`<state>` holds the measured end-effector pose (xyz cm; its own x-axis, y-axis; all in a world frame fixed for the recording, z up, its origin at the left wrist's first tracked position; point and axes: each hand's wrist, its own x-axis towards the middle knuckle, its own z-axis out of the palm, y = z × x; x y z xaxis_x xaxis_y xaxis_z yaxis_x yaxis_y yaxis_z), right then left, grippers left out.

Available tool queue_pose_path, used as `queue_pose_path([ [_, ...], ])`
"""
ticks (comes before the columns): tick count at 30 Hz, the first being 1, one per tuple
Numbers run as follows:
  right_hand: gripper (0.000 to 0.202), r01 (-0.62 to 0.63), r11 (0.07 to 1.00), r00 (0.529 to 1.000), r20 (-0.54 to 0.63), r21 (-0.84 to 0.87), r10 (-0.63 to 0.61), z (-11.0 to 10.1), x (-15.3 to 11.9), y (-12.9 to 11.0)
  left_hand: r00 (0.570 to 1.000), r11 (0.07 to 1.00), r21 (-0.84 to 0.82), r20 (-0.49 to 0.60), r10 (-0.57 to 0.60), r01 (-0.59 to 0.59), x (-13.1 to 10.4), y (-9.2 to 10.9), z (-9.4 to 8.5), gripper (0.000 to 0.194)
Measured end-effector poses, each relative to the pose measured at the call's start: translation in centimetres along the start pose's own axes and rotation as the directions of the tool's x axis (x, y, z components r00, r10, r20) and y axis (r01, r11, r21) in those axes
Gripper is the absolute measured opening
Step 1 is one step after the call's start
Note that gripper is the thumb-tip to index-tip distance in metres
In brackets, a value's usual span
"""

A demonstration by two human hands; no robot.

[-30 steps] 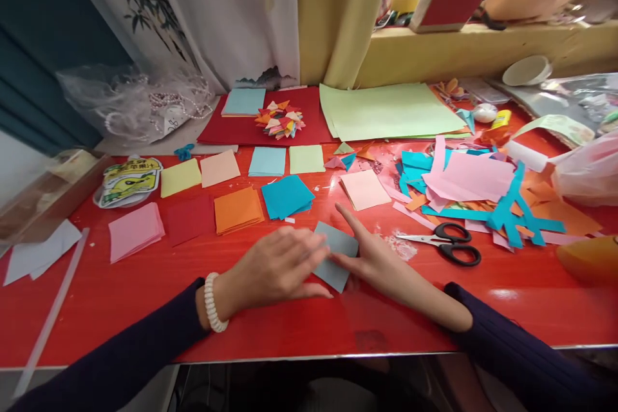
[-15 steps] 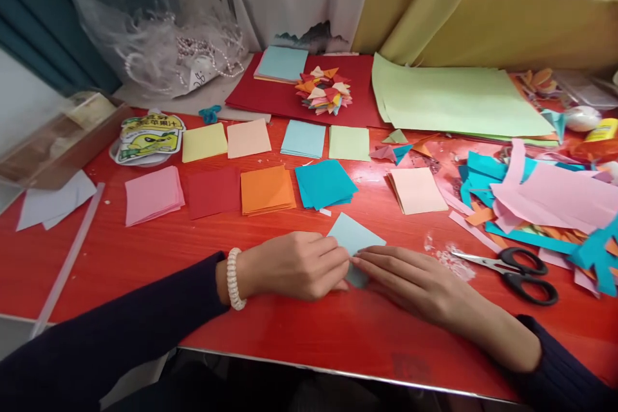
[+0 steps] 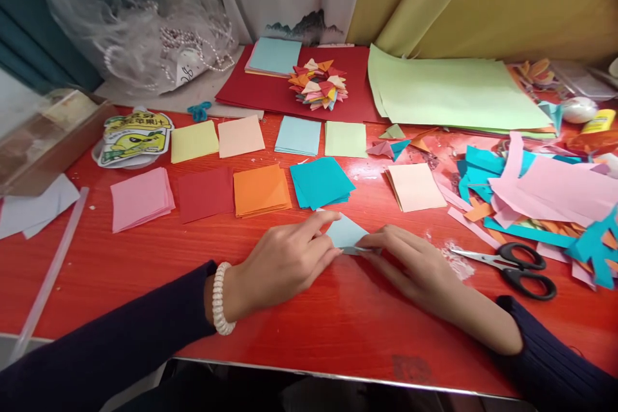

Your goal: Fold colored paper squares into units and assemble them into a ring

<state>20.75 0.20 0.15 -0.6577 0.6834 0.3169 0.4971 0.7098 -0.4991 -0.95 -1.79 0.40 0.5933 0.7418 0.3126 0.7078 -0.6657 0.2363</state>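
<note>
A light blue paper (image 3: 346, 232), its lower edge folded so that it looks like a triangle, lies on the red table between my hands. My left hand (image 3: 290, 257), with a pale coiled band at the wrist, has its fingers on the paper's left part, thumb and index apart. At the right corner, my right hand (image 3: 410, 264) pinches the paper between thumb and fingers. Just behind the paper sits a stack of teal squares (image 3: 322, 183). Black-handled scissors (image 3: 512, 264) lie open to the right of my right hand.
Stacks of pink (image 3: 142, 199), red (image 3: 205, 194) and orange squares (image 3: 261, 190) lie left of the teal stack. A folded paper ring (image 3: 318, 85) rests on red sheets behind. Paper scraps (image 3: 555, 196) cover the right side. A clear plastic strip (image 3: 51, 277) lies far left.
The light blue paper, earlier a diamond with its lower corner showing, now has a straight folded lower edge. My left index finger has lifted away from the others, and the whole view has shifted slightly.
</note>
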Motion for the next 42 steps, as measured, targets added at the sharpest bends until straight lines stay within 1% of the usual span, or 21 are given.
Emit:
queue_pose_path([
  [2, 0.012, -0.045, 0.998, 0.999, 0.010, 0.033, 0.045, 0.2, 0.3, -0.2, 1.000, 0.999, -0.025, 0.003, -0.021, 0.021, -0.1, 0.2, 0.0, 0.030],
  [5, 0.019, -0.129, 0.991, 0.991, 0.034, 0.031, 0.128, 0.4, 0.9, -0.5, 0.995, 0.993, -0.065, 0.015, -0.094, 0.095, -0.1, 0.6, 0.2, 0.027],
  [7, 0.021, -0.207, 0.978, 0.977, 0.060, 0.009, 0.206, 0.7, 1.3, -0.5, 0.988, 0.984, -0.087, 0.024, -0.153, 0.154, -0.1, 0.7, 0.3, 0.021],
  [8, 0.021, -0.245, 0.970, 0.967, 0.068, -0.004, 0.244, 0.9, 1.5, -0.5, 0.984, 0.979, -0.100, 0.030, -0.175, 0.177, -0.1, 0.7, 0.4, 0.022],
  [10, 0.019, -0.296, 0.955, 0.952, 0.068, -0.027, 0.297, 1.3, 1.7, -0.3, 0.983, 0.975, -0.131, 0.059, -0.175, 0.181, 0.0, 0.6, 0.5, 0.026],
  [12, 0.015, -0.314, 0.949, 0.948, 0.034, -0.044, 0.315, 1.6, 1.7, 0.1, 0.990, 0.978, -0.164, 0.078, -0.115, 0.127, 0.2, 0.3, 0.6, 0.023],
  [14, 0.015, -0.276, 0.959, 0.961, -0.043, -0.064, 0.274, 1.7, 1.3, 0.5, 0.997, 0.980, -0.189, 0.062, -0.044, 0.055, 0.2, 0.0, 0.7, 0.020],
  [15, 0.016, -0.223, 0.971, 0.973, -0.075, -0.083, 0.217, 1.5, 0.9, 0.7, 0.998, 0.981, -0.192, 0.052, -0.022, 0.032, 0.2, -0.1, 0.7, 0.020],
  [16, 0.017, -0.145, 0.983, 0.987, -0.091, -0.111, 0.135, 1.2, 0.5, 0.8, 0.999, 0.983, -0.181, 0.046, -0.009, 0.018, 0.2, -0.2, 0.7, 0.020],
  [17, 0.018, -0.038, 0.989, 0.996, -0.082, -0.141, 0.026, 0.9, 0.1, 0.9, 0.999, 0.987, -0.158, 0.046, 0.000, 0.007, 0.2, -0.2, 0.7, 0.021],
  [18, 0.021, 0.086, 0.981, 0.996, -0.023, -0.171, -0.092, 0.5, -0.3, 0.9, 0.999, 0.992, -0.125, 0.052, 0.006, 0.000, 0.1, -0.1, 0.7, 0.023],
  [19, 0.028, 0.204, 0.959, 0.979, 0.033, -0.194, -0.202, 0.2, -0.7, 0.9, 0.998, 0.996, -0.086, 0.054, 0.014, -0.009, 0.0, -0.1, 0.6, 0.024],
  [20, 0.036, 0.286, 0.935, 0.958, 0.077, -0.208, -0.276, -0.2, -1.0, 0.9, 0.998, 0.999, -0.046, 0.053, 0.025, -0.022, 0.0, 0.0, 0.6, 0.025],
  [22, 0.045, 0.373, 0.900, 0.927, 0.138, -0.224, -0.350, -0.5, -1.3, 0.8, 0.998, 0.998, 0.025, 0.031, 0.059, -0.059, -0.1, 0.2, 0.5, 0.027],
  [24, 0.048, 0.388, 0.892, 0.919, 0.170, -0.231, -0.356, -0.6, -1.4, 0.8, 0.996, 0.994, 0.075, 0.020, 0.084, -0.085, -0.2, 0.2, 0.5, 0.026],
  [27, 0.049, 0.367, 0.901, 0.926, 0.180, -0.231, -0.331, -0.3, -1.4, 1.0, 0.995, 0.990, 0.106, 0.033, 0.094, -0.097, -0.2, 0.1, 0.4, 0.025],
  [33, 0.046, 0.331, 0.920, 0.939, 0.167, -0.212, -0.300, 0.0, -1.3, 1.1, 0.993, 0.988, 0.100, 0.026, 0.117, -0.119, -0.1, -0.1, 0.4, 0.023],
  [38, 0.043, 0.325, 0.926, 0.941, 0.160, -0.193, -0.298, 0.0, -1.2, 1.1, 0.990, 0.984, 0.116, 0.005, 0.139, -0.138, -0.2, -0.2, 0.6, 0.022],
  [42, 0.041, 0.325, 0.928, 0.942, 0.147, -0.181, -0.302, 0.1, -1.3, 1.1, 0.991, 0.987, 0.092, 0.004, 0.133, -0.133, -0.1, -0.2, 0.6, 0.022],
])
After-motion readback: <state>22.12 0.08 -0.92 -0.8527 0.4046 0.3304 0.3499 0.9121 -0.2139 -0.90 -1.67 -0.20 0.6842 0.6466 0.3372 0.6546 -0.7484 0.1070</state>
